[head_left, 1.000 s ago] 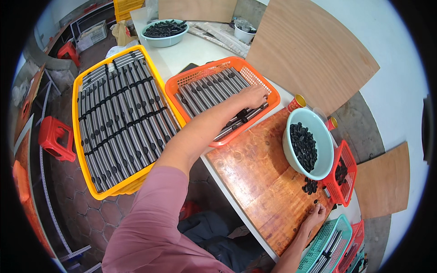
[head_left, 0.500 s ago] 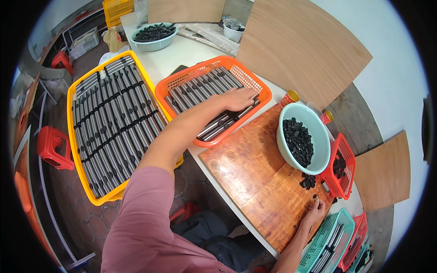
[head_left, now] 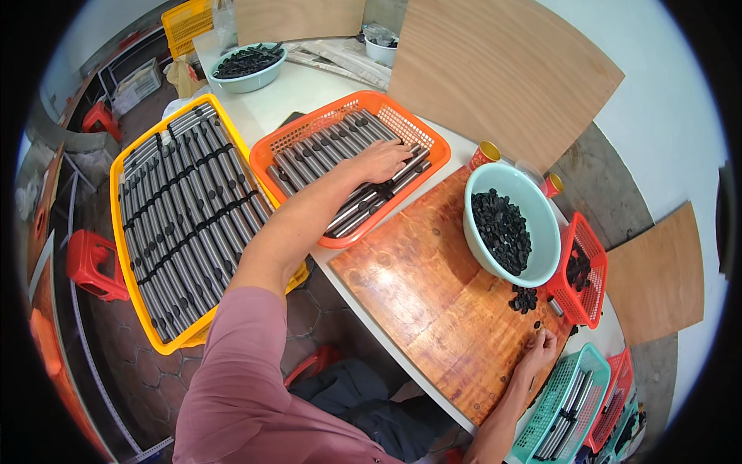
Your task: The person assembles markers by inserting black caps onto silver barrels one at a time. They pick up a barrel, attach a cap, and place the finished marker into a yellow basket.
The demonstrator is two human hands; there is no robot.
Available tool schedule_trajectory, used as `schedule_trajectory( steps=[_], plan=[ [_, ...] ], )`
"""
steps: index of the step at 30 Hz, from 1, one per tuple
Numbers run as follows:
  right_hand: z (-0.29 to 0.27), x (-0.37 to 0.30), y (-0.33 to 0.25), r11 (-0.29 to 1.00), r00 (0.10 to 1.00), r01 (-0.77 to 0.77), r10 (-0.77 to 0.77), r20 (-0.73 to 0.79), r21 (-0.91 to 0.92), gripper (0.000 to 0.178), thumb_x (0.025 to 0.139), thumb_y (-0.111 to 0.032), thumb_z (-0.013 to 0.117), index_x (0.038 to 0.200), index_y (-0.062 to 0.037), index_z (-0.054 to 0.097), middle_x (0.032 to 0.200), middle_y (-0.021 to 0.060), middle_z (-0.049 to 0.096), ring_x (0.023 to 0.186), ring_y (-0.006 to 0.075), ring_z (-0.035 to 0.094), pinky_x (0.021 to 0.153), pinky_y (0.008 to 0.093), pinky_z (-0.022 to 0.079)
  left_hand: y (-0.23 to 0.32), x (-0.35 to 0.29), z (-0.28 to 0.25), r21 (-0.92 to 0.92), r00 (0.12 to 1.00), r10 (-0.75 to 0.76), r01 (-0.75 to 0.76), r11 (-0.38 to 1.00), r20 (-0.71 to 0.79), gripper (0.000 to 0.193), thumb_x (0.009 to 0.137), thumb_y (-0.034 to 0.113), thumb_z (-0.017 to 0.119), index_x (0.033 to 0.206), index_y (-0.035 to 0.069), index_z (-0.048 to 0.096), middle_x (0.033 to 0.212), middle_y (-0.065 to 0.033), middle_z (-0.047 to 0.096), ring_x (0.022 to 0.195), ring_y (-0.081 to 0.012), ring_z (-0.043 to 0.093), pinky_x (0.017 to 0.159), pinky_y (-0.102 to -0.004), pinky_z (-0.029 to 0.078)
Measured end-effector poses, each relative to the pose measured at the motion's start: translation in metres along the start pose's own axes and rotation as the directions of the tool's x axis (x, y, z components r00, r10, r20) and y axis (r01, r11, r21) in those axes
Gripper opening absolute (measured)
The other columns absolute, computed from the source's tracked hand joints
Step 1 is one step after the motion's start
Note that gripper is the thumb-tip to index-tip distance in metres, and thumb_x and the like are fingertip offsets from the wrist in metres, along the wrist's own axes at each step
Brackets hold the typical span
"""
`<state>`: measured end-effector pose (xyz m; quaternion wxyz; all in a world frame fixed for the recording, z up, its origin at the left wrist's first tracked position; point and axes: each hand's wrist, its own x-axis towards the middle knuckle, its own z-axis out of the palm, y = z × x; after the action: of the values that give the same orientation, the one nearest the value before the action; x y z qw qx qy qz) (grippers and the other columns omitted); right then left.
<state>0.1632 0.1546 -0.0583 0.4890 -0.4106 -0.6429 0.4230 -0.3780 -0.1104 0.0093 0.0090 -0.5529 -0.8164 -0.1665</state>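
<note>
My left hand (head_left: pixel 380 162) reaches across into the orange basket (head_left: pixel 435 160), its fingers bent down around a metal tube among rows of silver tubes (head_left: pixel 313 157) with black end caps. The exact grip is partly hidden beneath the palm. On the wooden board (head_left: pixel 417 309), my right hand (head_left: pixel 542 349) rests near the right edge with thumb and fingers pinched together; whatever lies between them is too small to make out. A loose black cap (head_left: pixel 538 325) lies just beyond those fingertips, and a small pile of black caps (head_left: pixel 523 299) sits farther up.
A pale green bowl (head_left: pixel 550 255) of black caps stands on the board, beside a red basket (head_left: pixel 597 290). Left of the table is a yellow crate (head_left: pixel 117 232) packed with tubes. A green basket (head_left: pixel 593 356) holding tubes sits at lower right. Two paper cups (head_left: pixel 485 153) stand behind the bowl.
My left hand has shifted slightly left over the tubes in the orange basket. The right hand stays by the loose cap. The whole view has shifted a little.
</note>
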Motion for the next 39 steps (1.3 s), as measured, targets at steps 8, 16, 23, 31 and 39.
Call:
schedule_trajectory(
  steps=[8, 16, 23, 31, 39],
  plan=[
    [-0.006, 0.003, 0.008, 0.999, 1.000, -0.014, 0.013, 0.016, 0.032, 0.016, 0.102, -0.015, 0.063, 0.090, -0.0063, 0.059, 0.075, -0.0018, 0.053, 0.060, 0.0055, 0.044, 0.052, 0.0217, 0.035, 0.003, 0.005, 0.000, -0.049, 0.998, -0.066, 0.066, 0.997, -0.010, 0.044, 0.096, 0.030, 0.062, 0.135, 0.010, 0.063, 0.138, -0.0105, 0.059, 0.136, -0.0290, 0.048, 0.110, -0.0465, 0.038],
    [-0.007, 0.004, 0.011, 0.999, 1.000, 0.004, -0.005, 0.030, 0.036, 0.017, 0.102, -0.016, 0.063, 0.089, -0.0071, 0.059, 0.073, -0.0022, 0.051, 0.060, 0.0057, 0.043, 0.053, 0.0219, 0.034, 0.009, -0.001, -0.014, -0.114, 0.992, -0.127, 0.123, 0.986, -0.025, 0.043, 0.097, 0.031, 0.062, 0.135, 0.010, 0.062, 0.130, -0.0132, 0.063, 0.130, -0.0296, 0.054, 0.108, -0.0496, 0.038],
    [-0.005, 0.004, 0.011, 1.000, 1.000, 0.027, -0.027, 0.016, -0.004, 0.015, 0.101, -0.014, 0.064, 0.090, -0.0053, 0.060, 0.076, -0.0012, 0.053, 0.061, 0.0063, 0.045, 0.053, 0.0225, 0.036, 0.014, 0.002, -0.016, -0.097, 0.995, -0.029, 0.019, 0.995, -0.100, 0.055, 0.104, 0.036, 0.050, 0.149, 0.005, 0.046, 0.157, -0.0166, 0.043, 0.146, -0.0341, 0.038, 0.120, -0.0492, 0.030],
    [0.002, 0.000, -0.003, 0.998, 1.000, 0.014, -0.014, 0.001, -0.065, 0.016, 0.101, -0.016, 0.064, 0.091, -0.0041, 0.062, 0.077, -0.0010, 0.054, 0.063, 0.0073, 0.047, 0.056, 0.0242, 0.039, 0.024, -0.001, -0.009, 0.105, 0.964, -0.055, 0.028, 0.994, 0.260, 0.060, 0.109, 0.043, 0.029, 0.163, 0.017, 0.026, 0.173, -0.0022, 0.012, 0.159, -0.0241, 0.011, 0.127, -0.0520, 0.014],
    [0.004, -0.004, -0.005, 0.997, 0.999, -0.045, 0.043, -0.029, -0.062, 0.014, 0.098, -0.018, 0.068, 0.095, -0.0038, 0.067, 0.076, -0.0029, 0.056, 0.063, 0.0066, 0.049, 0.055, 0.0236, 0.039, 0.040, 0.001, -0.015, -0.003, 0.997, -0.057, 0.057, 0.998, -0.060, 0.057, 0.099, 0.035, 0.050, 0.146, 0.002, 0.050, 0.153, -0.0213, 0.047, 0.144, -0.0347, 0.043, 0.120, -0.0472, 0.032]
  ],
)
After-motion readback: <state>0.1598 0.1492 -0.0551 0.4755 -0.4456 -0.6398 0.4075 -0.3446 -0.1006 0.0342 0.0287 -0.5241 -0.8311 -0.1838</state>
